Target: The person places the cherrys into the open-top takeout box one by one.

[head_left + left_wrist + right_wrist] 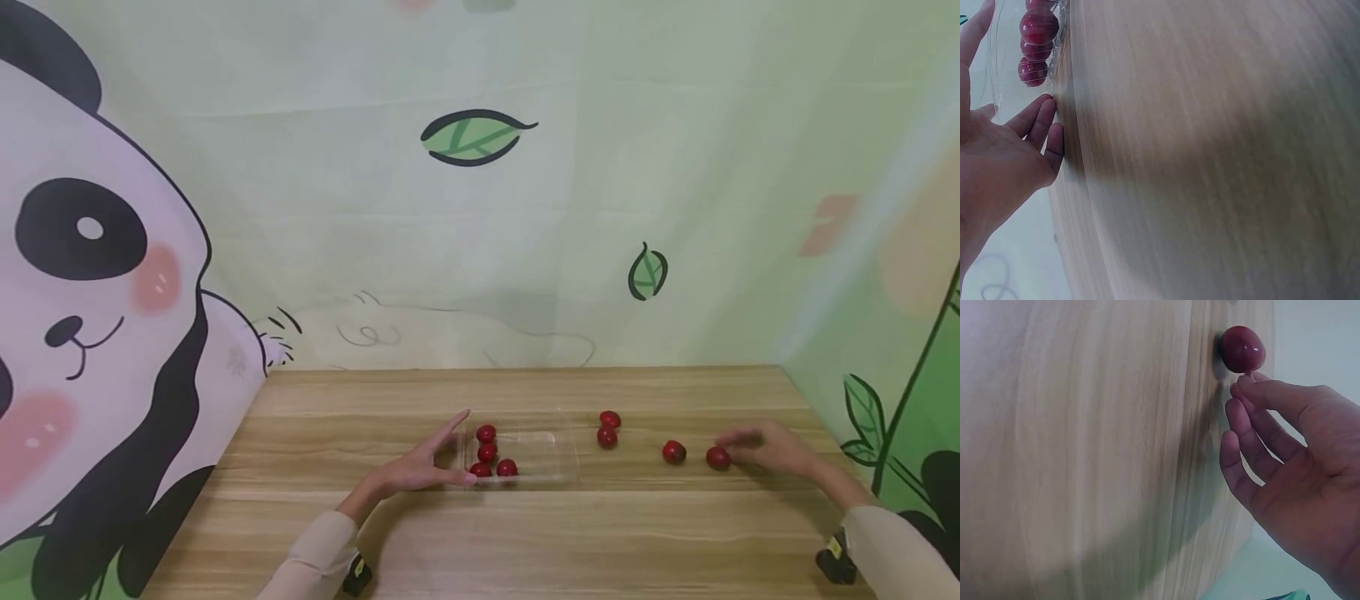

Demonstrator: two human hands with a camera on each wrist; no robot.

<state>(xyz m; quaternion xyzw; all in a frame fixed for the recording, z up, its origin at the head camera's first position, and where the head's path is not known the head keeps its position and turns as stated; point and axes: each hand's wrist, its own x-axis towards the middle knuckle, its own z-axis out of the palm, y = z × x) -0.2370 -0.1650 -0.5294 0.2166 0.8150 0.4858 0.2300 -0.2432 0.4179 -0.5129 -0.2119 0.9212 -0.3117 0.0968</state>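
Note:
A clear plastic box (555, 479) lies on the table, with several dark red cherries (487, 452) in its left part. My left hand (416, 468) is at the box's left end, thumb and forefinger spread apart and fairly straight. In the left wrist view, fingertips (1044, 103) touch or nearly touch the box wall beside the cherries. To the right, my right hand (772, 454) pinches a cherry (1243, 350) at its stem end between thumb and forefinger, the other fingers loosely bent. Whether that cherry still touches the table is unclear.
A single cherry (674, 452) lies on the wooden table (600, 542) left of my right hand. Two more, an upper cherry (611, 419) and a lower cherry (607, 437), sit close together right of the box. A printed cloth backdrop (480, 250) rises behind the table.

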